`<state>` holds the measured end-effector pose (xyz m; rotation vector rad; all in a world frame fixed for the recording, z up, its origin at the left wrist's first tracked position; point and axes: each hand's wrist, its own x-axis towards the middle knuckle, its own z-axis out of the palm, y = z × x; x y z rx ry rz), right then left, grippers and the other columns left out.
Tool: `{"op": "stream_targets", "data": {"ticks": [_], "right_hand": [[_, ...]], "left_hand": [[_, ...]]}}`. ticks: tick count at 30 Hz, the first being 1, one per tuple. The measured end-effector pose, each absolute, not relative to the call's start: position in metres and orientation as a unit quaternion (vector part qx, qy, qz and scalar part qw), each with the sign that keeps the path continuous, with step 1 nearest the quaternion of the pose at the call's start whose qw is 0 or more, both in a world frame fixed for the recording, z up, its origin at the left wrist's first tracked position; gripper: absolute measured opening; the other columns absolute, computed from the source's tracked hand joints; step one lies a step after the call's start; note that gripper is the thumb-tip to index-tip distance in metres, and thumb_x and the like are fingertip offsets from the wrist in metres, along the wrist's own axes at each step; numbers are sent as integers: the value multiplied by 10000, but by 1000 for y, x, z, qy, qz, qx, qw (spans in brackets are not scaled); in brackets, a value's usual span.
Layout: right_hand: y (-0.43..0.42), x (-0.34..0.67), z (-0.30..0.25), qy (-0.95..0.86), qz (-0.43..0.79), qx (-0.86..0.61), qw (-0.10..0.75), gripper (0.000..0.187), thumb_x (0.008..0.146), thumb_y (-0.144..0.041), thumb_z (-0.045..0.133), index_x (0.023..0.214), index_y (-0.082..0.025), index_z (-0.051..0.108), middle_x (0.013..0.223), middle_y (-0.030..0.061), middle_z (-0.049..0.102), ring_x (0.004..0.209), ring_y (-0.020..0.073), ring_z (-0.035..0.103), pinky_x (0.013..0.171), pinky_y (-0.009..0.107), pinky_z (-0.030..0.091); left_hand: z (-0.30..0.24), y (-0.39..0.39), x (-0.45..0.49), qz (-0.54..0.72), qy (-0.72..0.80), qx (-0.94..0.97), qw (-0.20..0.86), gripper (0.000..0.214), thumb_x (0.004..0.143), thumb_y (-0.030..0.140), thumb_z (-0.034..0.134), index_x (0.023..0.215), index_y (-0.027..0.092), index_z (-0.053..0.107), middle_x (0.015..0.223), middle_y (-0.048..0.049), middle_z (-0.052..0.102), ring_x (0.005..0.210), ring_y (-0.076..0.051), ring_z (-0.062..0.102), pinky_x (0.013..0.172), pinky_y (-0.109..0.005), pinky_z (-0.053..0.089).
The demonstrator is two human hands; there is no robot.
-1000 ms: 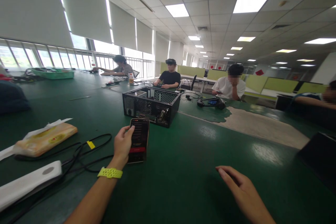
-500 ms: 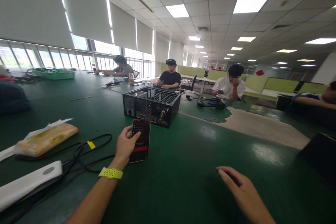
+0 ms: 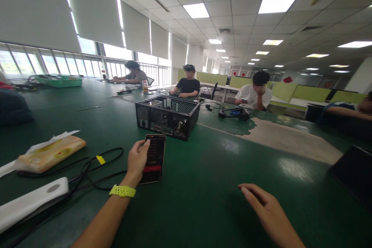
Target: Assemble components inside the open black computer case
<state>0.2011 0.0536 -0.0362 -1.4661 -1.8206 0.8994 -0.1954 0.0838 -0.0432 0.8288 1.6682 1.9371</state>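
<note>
My left hand (image 3: 136,161) holds a dark smartphone (image 3: 153,159) upright above the green table (image 3: 203,186), its thumb lying on the lit screen. A yellow-green band circles that wrist. My right hand (image 3: 266,209) rests low at the right, fingers stretched out flat over the table, holding nothing. Just behind the phone stands an open black computer case (image 3: 167,117).
A tissue pack (image 3: 49,155), black cables (image 3: 95,168) and a white power strip (image 3: 31,201) lie at the left. A headset (image 3: 234,114) sits beyond the case. Several seated people work at the far side. A dark object (image 3: 353,172) is at the right edge.
The phone tilted slightly in my left hand and the thumb shifted on its screen. My right hand has stayed put.
</note>
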Motion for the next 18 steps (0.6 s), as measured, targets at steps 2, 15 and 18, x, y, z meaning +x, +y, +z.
{"op": "stream_targets", "data": {"ticks": [2, 15, 18], "right_hand": [[54, 201, -36, -690, 341, -555, 315, 622, 806, -701, 443, 1060, -181, 670, 1209, 98, 616, 1111, 243, 553, 944, 286, 438], [54, 201, -37, -691, 338, -551, 323, 597, 799, -681, 466, 1035, -178, 685, 1177, 101, 637, 1086, 252, 576, 927, 299, 463], [55, 201, -36, -691, 333, -552, 327, 579, 801, -677, 473, 1027, -191, 693, 1165, 91, 644, 1075, 257, 583, 912, 304, 475]], "left_hand": [[-43, 84, -194, 696, 608, 304, 232, 372, 753, 445, 660, 1007, 180, 600, 702, -11, 673, 601, -160, 637, 515, -235, 501], [-41, 83, -191, 699, 583, 308, 276, 320, 763, 190, 657, 1068, 194, 561, 847, -49, 713, 668, -174, 677, 568, -270, 549], [-40, 82, -190, 701, 582, 308, 276, 320, 760, 215, 671, 1062, 195, 565, 830, -43, 710, 646, -169, 672, 567, -271, 550]]}}
